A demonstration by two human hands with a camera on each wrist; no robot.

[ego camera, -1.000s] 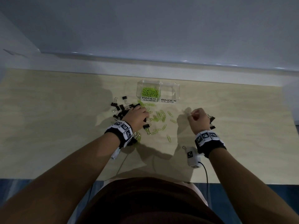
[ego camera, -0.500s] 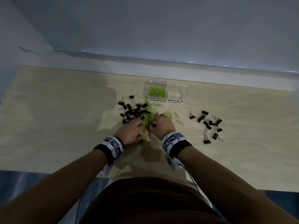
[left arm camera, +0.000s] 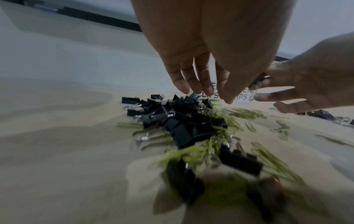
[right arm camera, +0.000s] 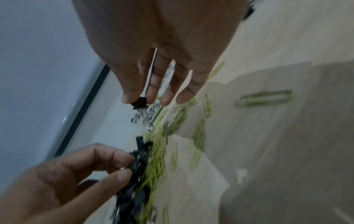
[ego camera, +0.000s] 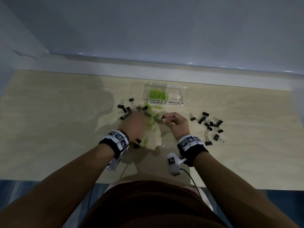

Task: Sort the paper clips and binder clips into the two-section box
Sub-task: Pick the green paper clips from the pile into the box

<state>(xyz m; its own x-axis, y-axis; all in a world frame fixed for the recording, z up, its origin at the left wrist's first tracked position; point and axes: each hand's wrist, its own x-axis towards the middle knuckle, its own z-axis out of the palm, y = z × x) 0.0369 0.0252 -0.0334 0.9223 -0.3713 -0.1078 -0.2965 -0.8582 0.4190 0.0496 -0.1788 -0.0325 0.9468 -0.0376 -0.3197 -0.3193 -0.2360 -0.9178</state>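
Note:
A clear two-section box stands at the back; its PAPER CLIPS side holds green paper clips, and its BINDER CLIPS side looks bare. In front lies a mixed pile of black binder clips and loose green paper clips. My left hand reaches down with straight fingers touching the top of the black clips, thumb apart. My right hand hovers just right of the pile, thumb and forefinger pinching one black binder clip, silver handles dangling.
A second group of black binder clips lies spread to the right of my right hand. A few clips sit beside my left wrist. The pale wooden table ends at a white ledge behind the box.
My right hand came from the right-hand group to the pile and has risen with a binder clip pinched. My left hand shifted forward onto the black clips.

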